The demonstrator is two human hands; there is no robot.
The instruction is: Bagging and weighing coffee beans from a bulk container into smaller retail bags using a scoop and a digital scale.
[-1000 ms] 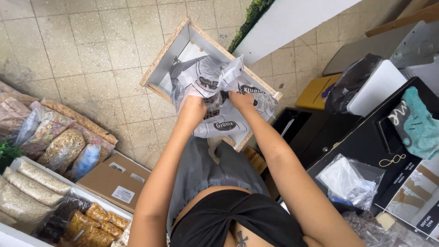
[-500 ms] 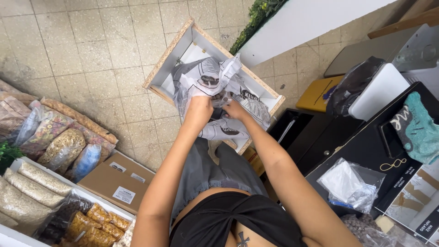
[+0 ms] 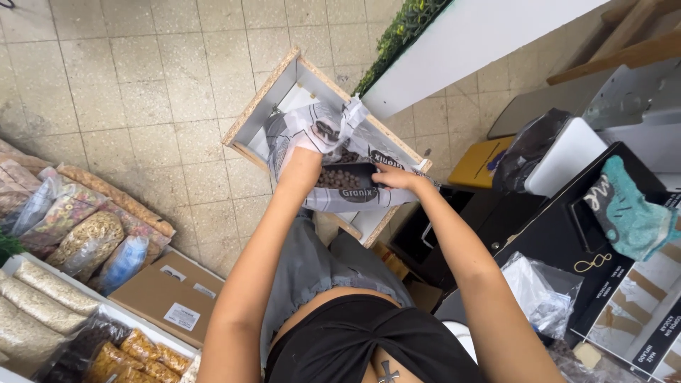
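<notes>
Since prev frame we've spread the bag (image 3: 333, 152) mouth: left hand (image 3: 301, 167) & right hand (image 3: 394, 177) each grip an edge, brown pellets (image 3: 340, 177) exposed, bag sits in box (image 3: 284, 89), nothing scooped out yet.

The left hand (image 3: 301, 170) has its fingertips hidden inside the sack (image 3: 340, 152), and the right hand (image 3: 394, 177) is partly covered by the sack's fold. The crate (image 3: 284, 85) under the sack is mostly hidden. Left of the crate, clear bags (image 3: 78, 234) run off the frame edge.
</notes>
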